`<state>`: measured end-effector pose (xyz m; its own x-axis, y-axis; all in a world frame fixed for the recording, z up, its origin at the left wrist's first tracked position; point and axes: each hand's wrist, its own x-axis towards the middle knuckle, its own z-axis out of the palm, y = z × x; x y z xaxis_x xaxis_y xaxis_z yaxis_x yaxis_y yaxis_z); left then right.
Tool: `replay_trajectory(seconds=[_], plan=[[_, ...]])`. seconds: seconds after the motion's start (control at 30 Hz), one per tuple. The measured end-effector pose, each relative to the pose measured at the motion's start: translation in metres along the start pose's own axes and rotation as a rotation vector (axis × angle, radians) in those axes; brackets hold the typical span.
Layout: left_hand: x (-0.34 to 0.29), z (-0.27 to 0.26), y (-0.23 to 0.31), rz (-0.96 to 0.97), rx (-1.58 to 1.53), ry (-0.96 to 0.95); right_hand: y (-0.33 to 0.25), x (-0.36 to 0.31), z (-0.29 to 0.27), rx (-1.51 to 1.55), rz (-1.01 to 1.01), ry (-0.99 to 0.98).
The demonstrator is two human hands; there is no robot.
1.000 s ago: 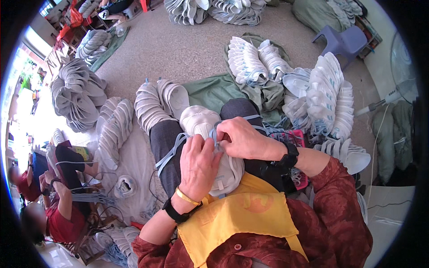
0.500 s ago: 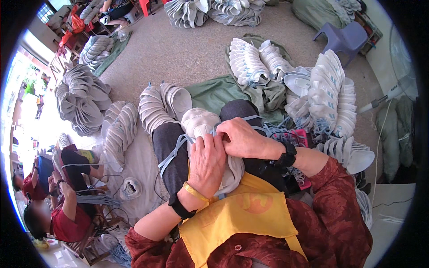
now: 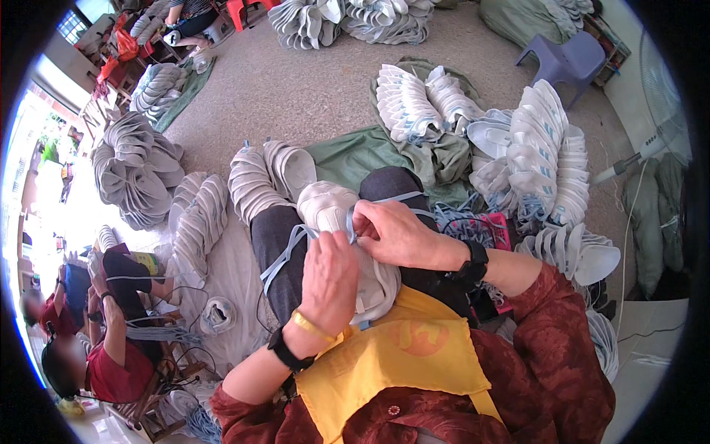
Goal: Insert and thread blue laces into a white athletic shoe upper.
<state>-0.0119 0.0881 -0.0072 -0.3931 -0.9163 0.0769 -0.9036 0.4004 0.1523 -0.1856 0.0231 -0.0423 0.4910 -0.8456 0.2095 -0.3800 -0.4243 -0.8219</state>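
A cream-white shoe upper rests in my lap between my dark-trousered knees, its toe pointing away from me. Light-blue shoelace trails from it over my left thigh, and another stretch crosses my right knee. My left hand is closed in a pinch at the shoe's lacing area, its fingertips on the lace. Beside it, my right hand pinches the pale lace near the shoe's throat, thumb and forefinger together. The eyelets under my fingers are partly hidden.
Stacked shoe uppers stand past my left knee; more stacks lie at right. Loose blue laces and a pink box sit beside my right thigh. A purple stool and a fan are farther right. Co-workers sit at left.
My left hand has turned and drawn in from lying flatter over the shoe to a pinch, uncovering more of its side. My right hand has shifted slightly left, still pinching.
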Motion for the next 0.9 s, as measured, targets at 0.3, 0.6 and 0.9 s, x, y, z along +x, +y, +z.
replay_trajectory(seconds=[0.3,0.6,0.9], plan=[[-0.081,-0.089,-0.036,-0.166,-0.508,-0.122,-0.019,-0.002,-0.009,0.01,0.04,-0.06],[-0.057,-0.073,-0.033,-0.08,-0.689,0.091,-0.041,-0.008,0.021,-0.13,-0.324,-0.094],[-0.038,-0.011,-0.04,-0.069,-0.704,0.162,-0.038,-0.007,0.021,-0.29,-0.295,-0.053]])
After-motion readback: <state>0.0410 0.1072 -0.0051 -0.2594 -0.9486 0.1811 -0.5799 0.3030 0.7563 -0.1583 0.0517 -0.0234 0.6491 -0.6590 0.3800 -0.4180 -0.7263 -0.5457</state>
